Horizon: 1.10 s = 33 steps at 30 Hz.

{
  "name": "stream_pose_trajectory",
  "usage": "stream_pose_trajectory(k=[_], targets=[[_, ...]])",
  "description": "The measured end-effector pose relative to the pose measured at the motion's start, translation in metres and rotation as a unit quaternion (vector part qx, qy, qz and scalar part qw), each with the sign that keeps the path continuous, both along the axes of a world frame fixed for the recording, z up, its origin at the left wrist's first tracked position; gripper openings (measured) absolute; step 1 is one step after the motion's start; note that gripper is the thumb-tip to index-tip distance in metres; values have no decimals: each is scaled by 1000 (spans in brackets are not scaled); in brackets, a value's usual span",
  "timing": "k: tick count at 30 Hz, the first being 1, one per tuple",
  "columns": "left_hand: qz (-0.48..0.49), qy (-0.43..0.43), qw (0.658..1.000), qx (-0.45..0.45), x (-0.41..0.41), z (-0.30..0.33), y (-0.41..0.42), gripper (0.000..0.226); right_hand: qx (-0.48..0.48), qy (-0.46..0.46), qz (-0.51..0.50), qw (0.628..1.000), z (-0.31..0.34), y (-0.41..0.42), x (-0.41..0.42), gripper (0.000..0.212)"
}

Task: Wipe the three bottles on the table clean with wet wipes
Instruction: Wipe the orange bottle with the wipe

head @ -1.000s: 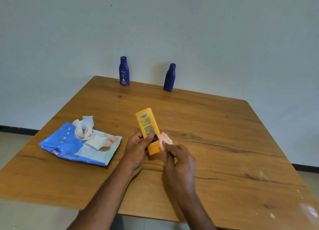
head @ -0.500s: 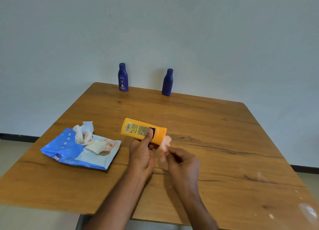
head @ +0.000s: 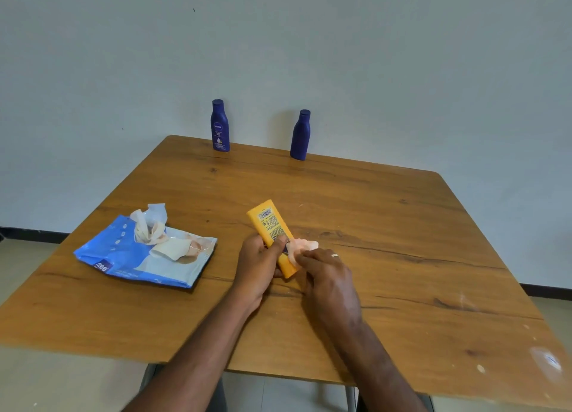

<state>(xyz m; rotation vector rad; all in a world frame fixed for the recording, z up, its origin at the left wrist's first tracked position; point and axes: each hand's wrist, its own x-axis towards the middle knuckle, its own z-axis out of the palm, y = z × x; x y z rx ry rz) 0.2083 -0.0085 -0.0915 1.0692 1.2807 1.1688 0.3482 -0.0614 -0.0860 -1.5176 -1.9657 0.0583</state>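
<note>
Near the table's (head: 402, 226) centre, left hand (head: 258, 264) grips the yellow bottle (head: 272, 229) steady while right hand (head: 325, 272) pinches a wet wipe (head: 305, 246) against it; 2 blue bottles (head: 219, 127) wait at the far edge

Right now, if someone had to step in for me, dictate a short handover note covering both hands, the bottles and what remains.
Left hand grips the yellow plastic bottle, tilted above the wooden table.
Right hand pinches a crumpled white wet wipe against that bottle's lower part.
Two dark blue bottles, one labelled and one plain, stand upright at the far edge, untouched.
The blue wipes pack lies open at the left, a wipe sticking out.
Done: yellow bottle being wiped. Left: finish it, then wipe both blue bottles.
</note>
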Motion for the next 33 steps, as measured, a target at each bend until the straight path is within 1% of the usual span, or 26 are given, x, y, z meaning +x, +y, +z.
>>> stream_pose_trajectory(k=[2,4,6,9,10,13,16,19,21,22,25,28,29,30,33], targets=[[6,29,1000,-6,2,-1,3,15,18,-37,28,999,-2,-6,-5,32],[11,47,999,-7,3,0,5,15,21,-55,48,997,-3,-9,-7,31],[0,57,998,-7,4,1,5,16,19,-47,36,998,-2,-5,-4,32],[-17,68,998,-5,6,2,3,19,13,-3,22,1000,2,4,-4,34],[-18,67,998,-6,6,2,3,20,7,-6,21,1000,3,6,-7,33],[-13,74,997,-12,4,0,7,17,0,-36,34,999,6,3,-8,30],[2,75,997,-15,5,-3,10,13,-7,-77,80,994,6,-6,-3,24],[2,73,997,-26,6,-3,12,12,-18,-115,113,987,6,-13,0,26],[-1,66,997,-32,5,-2,13,13,-21,-102,100,990,6,-12,5,25],[-4,60,997,-38,5,-1,13,14,-22,-77,83,993,5,-10,7,26],[-8,49,998,-50,4,0,13,16,-29,24,30,999,3,-5,12,29],[-6,39,997,-65,3,0,14,15,-46,128,-25,990,2,-1,10,33],[-7,39,997,-66,3,0,13,15,-52,146,-43,987,3,-1,9,33],[-8,41,997,-64,3,-1,14,15,-53,142,-51,987,3,-1,7,34],[-11,52,997,-53,2,-3,14,13,-29,51,-16,998,2,-5,0,28]])
